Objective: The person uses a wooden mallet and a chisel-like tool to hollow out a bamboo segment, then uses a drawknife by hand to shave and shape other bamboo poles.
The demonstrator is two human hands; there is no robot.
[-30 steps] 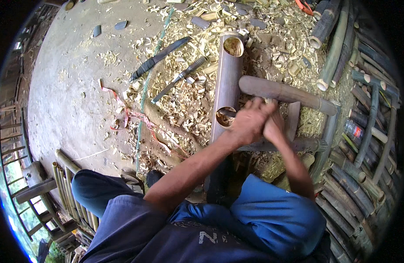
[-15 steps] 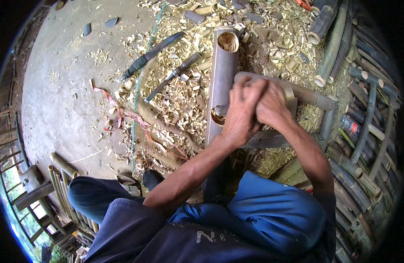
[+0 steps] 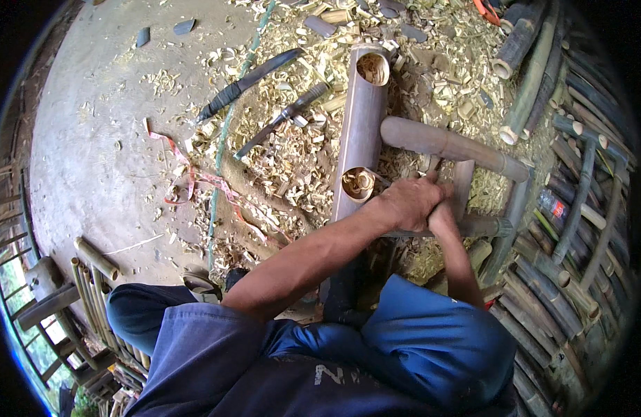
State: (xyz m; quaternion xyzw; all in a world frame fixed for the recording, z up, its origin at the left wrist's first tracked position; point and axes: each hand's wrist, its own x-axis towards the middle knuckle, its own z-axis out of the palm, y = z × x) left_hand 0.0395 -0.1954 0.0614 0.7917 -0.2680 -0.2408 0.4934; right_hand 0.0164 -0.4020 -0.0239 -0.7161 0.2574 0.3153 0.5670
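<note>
My left hand (image 3: 409, 200) is closed, its fingers bunched near the flat bamboo slat (image 3: 462, 187). Tucked against it, my right hand (image 3: 442, 208) is also closed and partly hidden. What they grip is covered by the fingers. Just below them runs the nearer bamboo rung (image 3: 484, 226). The farther, thicker rung (image 3: 439, 141) has a rounded end close beside a bamboo post (image 3: 362, 125). Two cut holes show in the post: a far hole (image 3: 372, 68) and a near hole (image 3: 359, 184), both with pale shavings inside. The rungs meet a bamboo crosspiece (image 3: 516, 198) at the right.
A dark-handled knife (image 3: 251, 83) and a chisel-like tool (image 3: 282, 119) lie left of the post among wood shavings (image 3: 286, 167). Red-and-white tape (image 3: 209, 179) trails over the floor. Bamboo poles (image 3: 529, 76) and a plastic bottle (image 3: 550, 203) are at the right.
Both hands have come off the farther rung's end and moved nearer to me, toward the nearer rung. The farther rung's rounded end and the post's near hole are now uncovered.
</note>
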